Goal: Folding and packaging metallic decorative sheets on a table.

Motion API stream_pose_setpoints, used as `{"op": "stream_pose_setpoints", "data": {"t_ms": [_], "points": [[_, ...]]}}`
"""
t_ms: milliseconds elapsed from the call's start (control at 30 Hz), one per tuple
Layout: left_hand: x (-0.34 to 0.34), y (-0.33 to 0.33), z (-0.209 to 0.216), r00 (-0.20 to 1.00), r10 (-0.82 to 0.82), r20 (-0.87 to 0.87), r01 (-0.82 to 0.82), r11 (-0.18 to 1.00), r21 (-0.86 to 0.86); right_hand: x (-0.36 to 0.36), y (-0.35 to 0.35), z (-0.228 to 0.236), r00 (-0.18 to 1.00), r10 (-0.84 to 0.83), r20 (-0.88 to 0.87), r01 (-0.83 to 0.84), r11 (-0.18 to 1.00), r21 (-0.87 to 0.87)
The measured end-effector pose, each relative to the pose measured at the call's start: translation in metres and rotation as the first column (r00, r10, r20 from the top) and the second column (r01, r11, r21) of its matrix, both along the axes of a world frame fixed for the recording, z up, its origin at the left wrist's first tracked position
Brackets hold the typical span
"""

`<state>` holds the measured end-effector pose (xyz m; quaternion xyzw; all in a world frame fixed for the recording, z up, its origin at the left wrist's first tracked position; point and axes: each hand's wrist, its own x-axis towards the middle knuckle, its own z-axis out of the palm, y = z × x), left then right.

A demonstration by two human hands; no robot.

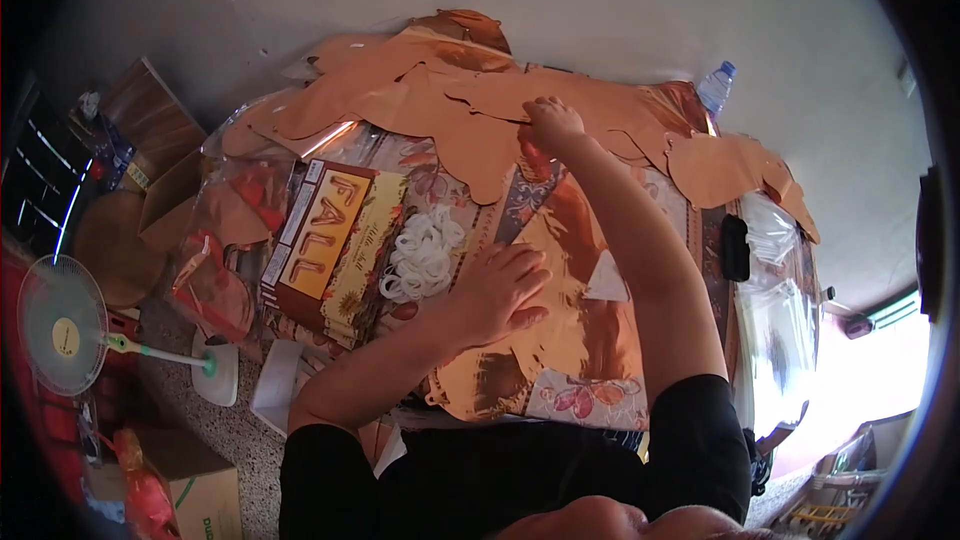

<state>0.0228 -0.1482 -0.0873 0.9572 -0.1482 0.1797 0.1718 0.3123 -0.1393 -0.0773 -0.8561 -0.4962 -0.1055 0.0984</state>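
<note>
Copper foil sheet [560, 340]: shiny, spread flat on the table in front of the person, under the left hand.
Cut-outs [440, 90]: a heap of copper-coloured card shapes along the far side of the table, overlapping one another and reaching from left to right.
White rings [425, 252]: a small pile of pale loops lying just left of the left hand, between it and the printed box.
Printed box [335, 240]: flat, with an autumn pattern and a foil front, lying to the left of the rings.
White triangle [606, 280]: a small scrap on the foil, beside the right forearm.
Water bottle [716, 88]: clear with a blue cap, standing at the far right corner behind the cut-outs.
Black object [736, 247]: small and dark, at the right edge of the table; what it is cannot be told.
Fan [62, 338]: a pale standing fan on the floor to the left.
Left hand [500, 290]: palm down, fingers spread wide, pressing flat on the foil sheet, holding nothing.
Right hand [552, 122]: arm stretched far forward across the table, fingers curled onto the edge of a cut-out in the heap; whether it grips the piece cannot be told.
</note>
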Motion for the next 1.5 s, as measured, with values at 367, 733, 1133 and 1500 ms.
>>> {"op": "stream_pose_setpoints", "data": {"t_ms": [367,733,1133,1500], "points": [[0.000,0.001,-0.008,1.000,0.018,-0.011,-0.018,1.000,0.003,0.022,0.020,0.000,1.000,-0.014,0.020,0.015,0.995,-0.096],[0.005,-0.001,-0.006,0.999,0.004,-0.033,-0.005,1.000,-0.018,0.067,0.015,-0.034,0.799,0.326,0.506,-0.202,0.937,-0.285],[-0.002,-0.003,-0.007,0.998,0.048,-0.043,-0.047,0.999,0.015,-0.032,0.062,-0.002,0.998,-0.016,0.060,0.028,0.978,-0.208],[0.003,0.001,-0.013,0.999,0.046,0.001,-0.046,0.999,0.009,0.003,0.054,-0.017,0.935,-0.093,-0.343,0.232,0.890,0.392]]}}
